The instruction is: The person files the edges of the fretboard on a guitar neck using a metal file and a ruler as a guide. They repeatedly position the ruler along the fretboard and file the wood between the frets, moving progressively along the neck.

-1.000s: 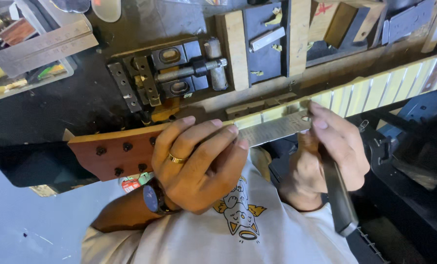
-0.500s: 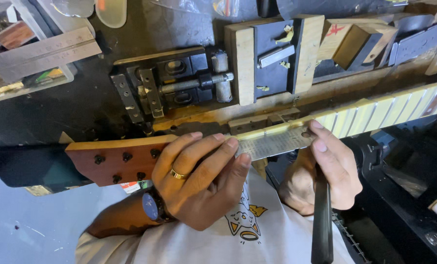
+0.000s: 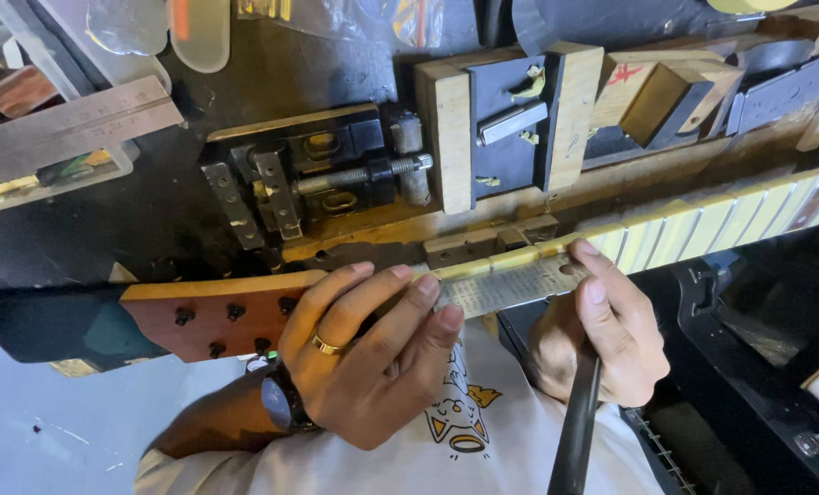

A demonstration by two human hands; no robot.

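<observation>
Now the reddish-brown guitar headstock (image 3: 217,316) sits lower left, as before. The left hand (image 3: 368,362), ring on, grips the neck and the steel ruler (image 3: 506,286) at centre; the right hand (image 3: 602,335) has shifted, its grip closed on a dark file (image 3: 575,431).

- The left hand (image 3: 373,357) covers the stretch of guitar neck (image 3: 685,225) beneath its palm, so the join between headstock (image 3: 208,316) and fretboard cannot be seen.
- The metal ruler (image 3: 510,284) runs under the left fingertips; its near end is hidden, its markings too fine to make out.
- The dark tool handle (image 3: 575,431) in the right hand (image 3: 602,339) leaves the picture at the bottom edge; its working tip is hidden behind the fingers.
- Right of that hand, the neck is cut off by the frame's edge.
</observation>
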